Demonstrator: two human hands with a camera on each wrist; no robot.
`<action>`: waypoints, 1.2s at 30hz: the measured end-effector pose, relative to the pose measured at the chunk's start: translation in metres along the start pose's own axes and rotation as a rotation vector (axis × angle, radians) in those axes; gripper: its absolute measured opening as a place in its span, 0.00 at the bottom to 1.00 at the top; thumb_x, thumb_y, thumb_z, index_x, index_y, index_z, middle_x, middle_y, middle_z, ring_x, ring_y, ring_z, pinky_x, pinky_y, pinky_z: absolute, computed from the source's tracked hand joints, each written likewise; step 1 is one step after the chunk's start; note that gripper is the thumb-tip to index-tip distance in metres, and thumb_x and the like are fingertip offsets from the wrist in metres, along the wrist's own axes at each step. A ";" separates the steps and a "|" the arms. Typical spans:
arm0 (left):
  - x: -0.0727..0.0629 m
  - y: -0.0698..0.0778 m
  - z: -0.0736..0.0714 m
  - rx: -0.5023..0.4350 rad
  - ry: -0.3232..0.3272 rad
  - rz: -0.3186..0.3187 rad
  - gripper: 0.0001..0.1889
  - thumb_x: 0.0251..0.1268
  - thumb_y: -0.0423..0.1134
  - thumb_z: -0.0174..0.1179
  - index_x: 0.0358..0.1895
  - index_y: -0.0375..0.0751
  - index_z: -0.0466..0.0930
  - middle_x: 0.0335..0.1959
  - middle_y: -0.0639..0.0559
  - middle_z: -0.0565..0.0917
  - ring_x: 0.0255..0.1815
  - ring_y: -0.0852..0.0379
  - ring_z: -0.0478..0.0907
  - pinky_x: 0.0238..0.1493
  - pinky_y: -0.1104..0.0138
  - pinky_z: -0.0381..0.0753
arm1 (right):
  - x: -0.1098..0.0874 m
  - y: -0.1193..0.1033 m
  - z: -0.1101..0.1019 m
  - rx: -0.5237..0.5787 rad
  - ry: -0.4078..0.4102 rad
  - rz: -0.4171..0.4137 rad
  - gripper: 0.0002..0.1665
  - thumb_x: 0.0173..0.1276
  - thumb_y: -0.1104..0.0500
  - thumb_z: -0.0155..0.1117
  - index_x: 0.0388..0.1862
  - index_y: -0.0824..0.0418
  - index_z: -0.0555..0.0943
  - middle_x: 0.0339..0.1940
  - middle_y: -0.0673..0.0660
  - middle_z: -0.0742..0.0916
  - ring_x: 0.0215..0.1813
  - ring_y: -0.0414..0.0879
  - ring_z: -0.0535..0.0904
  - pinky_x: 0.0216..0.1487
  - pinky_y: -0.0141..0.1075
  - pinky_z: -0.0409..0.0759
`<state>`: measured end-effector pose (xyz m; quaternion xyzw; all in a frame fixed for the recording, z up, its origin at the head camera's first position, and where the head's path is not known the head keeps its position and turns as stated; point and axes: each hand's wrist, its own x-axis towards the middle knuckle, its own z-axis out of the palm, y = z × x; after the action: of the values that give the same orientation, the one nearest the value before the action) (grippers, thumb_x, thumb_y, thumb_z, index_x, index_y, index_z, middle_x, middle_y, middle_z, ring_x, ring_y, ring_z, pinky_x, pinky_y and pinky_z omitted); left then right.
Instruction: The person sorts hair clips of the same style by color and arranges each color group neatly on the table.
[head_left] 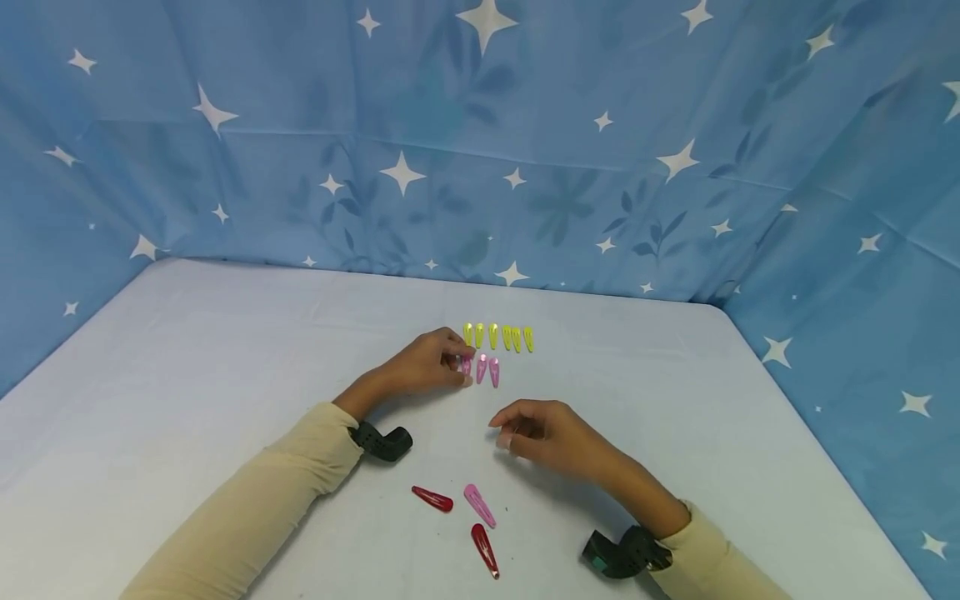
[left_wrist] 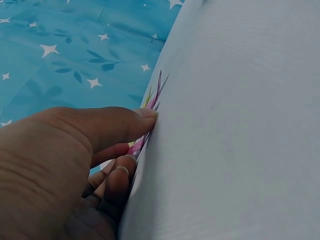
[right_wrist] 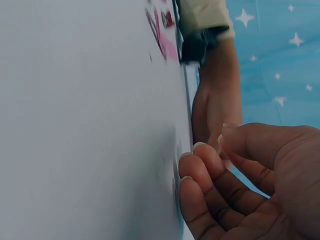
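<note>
My left hand (head_left: pixel 433 363) is at the left end of a short row of pink snap hair clips. Its thumb and forefinger pinch the two ends of a pink hair clip (head_left: pixel 466 367), which lies flat on the white table. Right beside it are two more pink clips (head_left: pixel 482 369). In the left wrist view the thumb covers part of the pink clips (left_wrist: pixel 153 101). My right hand (head_left: pixel 551 435) hovers over the table, nearer to me, with loosely bent fingers and nothing between them. In the right wrist view its fingertips (right_wrist: pixel 192 162) are apart from the thumb.
A row of several yellow hair clips (head_left: pixel 492 336) lies just beyond the pink ones. Closer to me are a loose pink clip (head_left: pixel 480 505) and two red clips (head_left: pixel 432 499). A blue star-patterned cloth (head_left: pixel 450 208) hangs behind the white table (head_left: pixel 225 375).
</note>
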<state>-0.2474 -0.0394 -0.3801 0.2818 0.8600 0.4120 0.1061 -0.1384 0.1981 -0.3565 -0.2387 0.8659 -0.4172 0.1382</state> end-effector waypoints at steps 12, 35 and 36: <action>-0.001 -0.001 0.000 -0.007 0.003 0.009 0.25 0.60 0.36 0.68 0.61 0.32 0.79 0.49 0.44 0.76 0.42 0.57 0.74 0.46 0.66 0.74 | -0.005 -0.012 0.020 -0.015 -0.092 -0.060 0.18 0.64 0.65 0.68 0.53 0.59 0.83 0.41 0.51 0.86 0.37 0.35 0.78 0.42 0.28 0.80; -0.002 -0.001 0.001 0.032 0.000 0.036 0.24 0.61 0.36 0.68 0.61 0.33 0.79 0.49 0.45 0.76 0.41 0.57 0.74 0.46 0.67 0.74 | -0.012 -0.027 0.032 -0.218 -0.152 0.000 0.18 0.64 0.55 0.72 0.53 0.46 0.85 0.46 0.42 0.77 0.42 0.35 0.74 0.44 0.28 0.77; -0.002 -0.001 0.001 0.031 0.000 0.037 0.24 0.61 0.36 0.67 0.61 0.33 0.79 0.49 0.45 0.76 0.41 0.57 0.73 0.46 0.67 0.74 | -0.012 -0.027 0.032 -0.218 -0.151 -0.006 0.16 0.64 0.56 0.72 0.51 0.45 0.86 0.47 0.41 0.78 0.42 0.35 0.74 0.45 0.28 0.78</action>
<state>-0.2461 -0.0407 -0.3816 0.2991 0.8609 0.4006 0.0942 -0.1059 0.1688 -0.3546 -0.2857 0.8925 -0.3021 0.1749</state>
